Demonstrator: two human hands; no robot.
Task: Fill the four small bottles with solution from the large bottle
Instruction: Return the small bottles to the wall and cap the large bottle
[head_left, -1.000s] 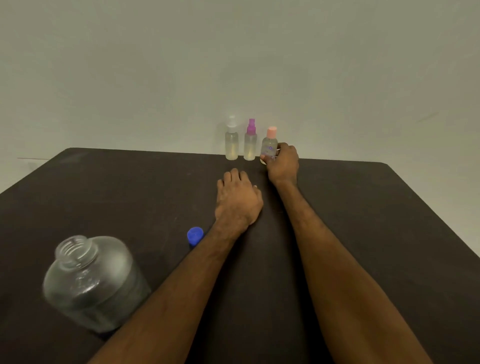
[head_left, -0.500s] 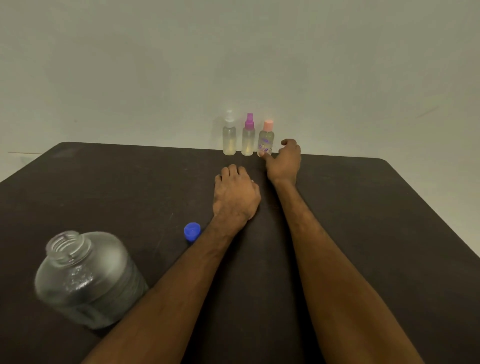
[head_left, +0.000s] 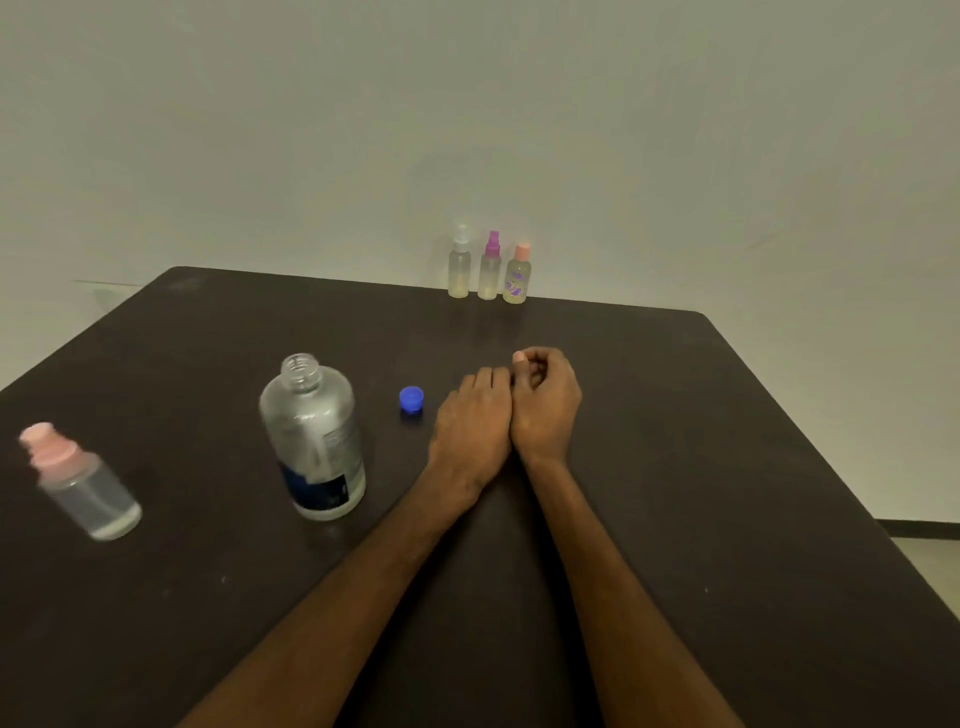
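The large clear bottle (head_left: 314, 439) stands uncapped left of centre, its blue cap (head_left: 411, 400) lying on the table beside it. Three small bottles stand in a row at the far edge: a clear-capped one (head_left: 459, 265), a purple-capped one (head_left: 490, 269) and a pink-capped one with a flower label (head_left: 517, 276). A fourth small bottle with a pink cap (head_left: 83, 483) stands at the far left. My left hand (head_left: 470, 426) rests flat on the table. Touching its right side, my right hand (head_left: 545, 400) lies loosely curled and holds nothing.
The dark table (head_left: 701, 467) ends at a plain wall behind the row of bottles. Its right edge drops off to the floor at the right.
My right hand has let go of the flower-label bottle and drawn back beside my left hand. The view has shifted, bringing the fourth small bottle into sight at the left.
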